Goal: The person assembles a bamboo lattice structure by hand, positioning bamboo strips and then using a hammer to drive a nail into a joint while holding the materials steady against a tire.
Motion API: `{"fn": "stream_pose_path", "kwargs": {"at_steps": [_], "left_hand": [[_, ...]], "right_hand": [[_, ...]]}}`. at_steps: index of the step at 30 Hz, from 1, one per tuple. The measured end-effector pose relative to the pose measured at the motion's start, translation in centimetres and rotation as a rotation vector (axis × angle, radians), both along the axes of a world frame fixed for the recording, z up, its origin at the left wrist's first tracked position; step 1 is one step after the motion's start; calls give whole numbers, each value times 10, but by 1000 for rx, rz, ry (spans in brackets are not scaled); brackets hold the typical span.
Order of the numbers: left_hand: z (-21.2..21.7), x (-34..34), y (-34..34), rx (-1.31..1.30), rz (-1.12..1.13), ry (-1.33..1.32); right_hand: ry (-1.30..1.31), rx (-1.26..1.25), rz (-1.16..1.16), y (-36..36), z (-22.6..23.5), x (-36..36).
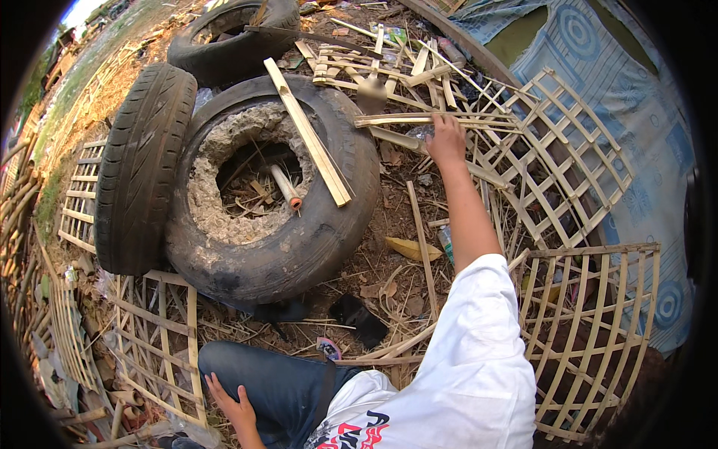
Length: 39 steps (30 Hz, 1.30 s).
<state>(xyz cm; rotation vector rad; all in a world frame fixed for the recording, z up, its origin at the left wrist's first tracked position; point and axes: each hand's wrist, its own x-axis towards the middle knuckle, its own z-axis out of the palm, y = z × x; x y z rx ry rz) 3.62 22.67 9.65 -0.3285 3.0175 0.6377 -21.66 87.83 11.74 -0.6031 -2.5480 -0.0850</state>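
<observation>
Fingers (218,390) of my left hand (235,413) lie loosely spread by the jeans (277,382), with nothing in them that I can see; from here I can't tell whether they press on the leg. Just above and to the left, a lattice (157,337) sits below the lower edge of an upright tyre (142,172). Close beside that, the flat tyre (269,273) lies on its side, a crumbly grey lining (213,213) round its hole. I see a tube (284,185) with an orange end inside the hole, and pale slats (308,135) laid across the upper right edge. Another tyre (239,61) lies past the upper edge.

Farther right, my right hand (447,141) has its fingers closed on the strips (393,119), a thin bundle held crosswise. Their left ends come up to the flat tyre's right edge; their right ends point toward the upper lattice (572,153). That one and the lower lattice (591,337) overlap, in my view, the blue cloth's (647,123) left edge.
</observation>
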Motion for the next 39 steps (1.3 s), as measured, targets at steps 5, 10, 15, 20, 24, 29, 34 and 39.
{"fn": "stream_pose_path", "kwargs": {"at_steps": [5, 10, 15, 20, 24, 29, 34, 39], "left_hand": [[0, -3, 7, 3, -14, -17], [-5, 0, -1, 9, 8, -14], [-2, 2, -3, 9, -10, -26], [6, 1, -3, 34, -31, -34], [19, -1, -8, 89, -53, -37], [37, -4, -3, 145, -58, -48], [41, 3, -3, 118, -61, -81], [42, 17, 0, 114, -35, -77]], "right_hand": [[-183, 128, 46, 28, 9, -7], [-291, 135, 195, 20, 23, 6], [-8, 353, 479, -9, 35, 36], [-73, 294, 702, -55, 31, 61], [-253, 153, 831, -86, 25, 81], [-305, -25, 748, -92, 22, 118], [-193, -116, 698, -95, 8, 137], [-64, -156, 693, -102, 1, 141]]}}
